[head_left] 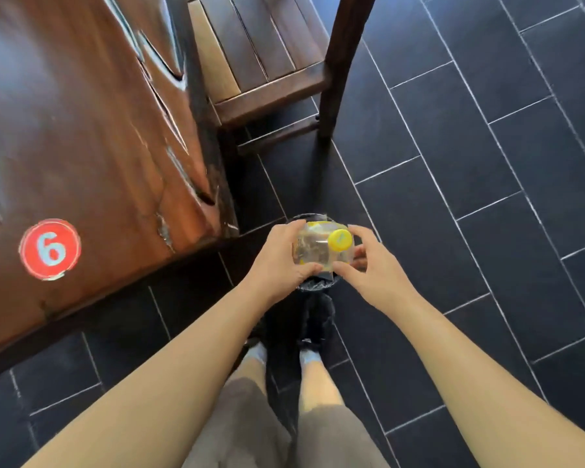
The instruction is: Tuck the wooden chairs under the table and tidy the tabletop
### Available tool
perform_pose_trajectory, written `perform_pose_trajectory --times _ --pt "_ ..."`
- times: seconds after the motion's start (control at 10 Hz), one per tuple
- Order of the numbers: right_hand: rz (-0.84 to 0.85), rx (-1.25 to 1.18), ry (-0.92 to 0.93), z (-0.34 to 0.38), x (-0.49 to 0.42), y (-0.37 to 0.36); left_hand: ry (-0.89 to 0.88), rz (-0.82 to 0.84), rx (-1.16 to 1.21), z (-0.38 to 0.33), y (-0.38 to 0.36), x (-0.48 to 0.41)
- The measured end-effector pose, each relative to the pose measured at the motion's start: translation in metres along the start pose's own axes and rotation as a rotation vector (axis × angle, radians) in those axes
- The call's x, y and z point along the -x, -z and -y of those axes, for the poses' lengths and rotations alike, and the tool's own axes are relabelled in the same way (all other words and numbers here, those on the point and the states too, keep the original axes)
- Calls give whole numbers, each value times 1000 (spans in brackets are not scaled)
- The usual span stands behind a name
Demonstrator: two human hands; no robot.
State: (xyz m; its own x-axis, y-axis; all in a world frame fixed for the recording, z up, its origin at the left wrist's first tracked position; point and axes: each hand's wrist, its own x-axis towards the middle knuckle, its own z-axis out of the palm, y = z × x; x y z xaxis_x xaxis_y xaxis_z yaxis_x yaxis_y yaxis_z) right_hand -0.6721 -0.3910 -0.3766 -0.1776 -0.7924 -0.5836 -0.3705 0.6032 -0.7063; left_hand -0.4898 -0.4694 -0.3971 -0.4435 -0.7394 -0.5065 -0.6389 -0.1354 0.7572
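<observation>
Holding a clear bottle [321, 246] crosswise over the bin [313, 285] on the floor, just right of the worktop [65, 130] corner, the left hand [277, 261] and right hand [368, 268] each curl round one end. Released sideways, it could catch the narrow rim and roll across the tiles; the far chair [260, 62] looks only partly tucked.

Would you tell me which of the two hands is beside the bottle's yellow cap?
The right hand, holding the clear bottle at the end with the yellow cap; the left hand grips the opposite end, on the side nearer the table.
</observation>
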Motion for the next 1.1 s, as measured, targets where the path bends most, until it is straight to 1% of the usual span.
perform_pose_trajectory --times 0.2,0.3,0.4,0.6,0.8,0.9,1.1 --pt "-32 -45 -69 -84 -70 -67 57 79 -14 103 -47 -63" --pt "-82 -75 -137 -119 -99 -102 63 109 -14 141 -63 -92" --pt "-115 -149 -203 -145 -118 -132 72 147 -38 169 -72 -114" --pt "-108 -206 -292 -184 -141 -177 82 217 -101 214 -88 -135" --pt "-99 -211 -302 -196 -151 -183 78 201 -83 229 -91 -143" --pt "-83 -175 -295 -195 -150 -180 85 205 -83 222 -91 -144" --pt "-100 -128 -324 -162 -127 -148 83 186 -96 188 -74 -123"
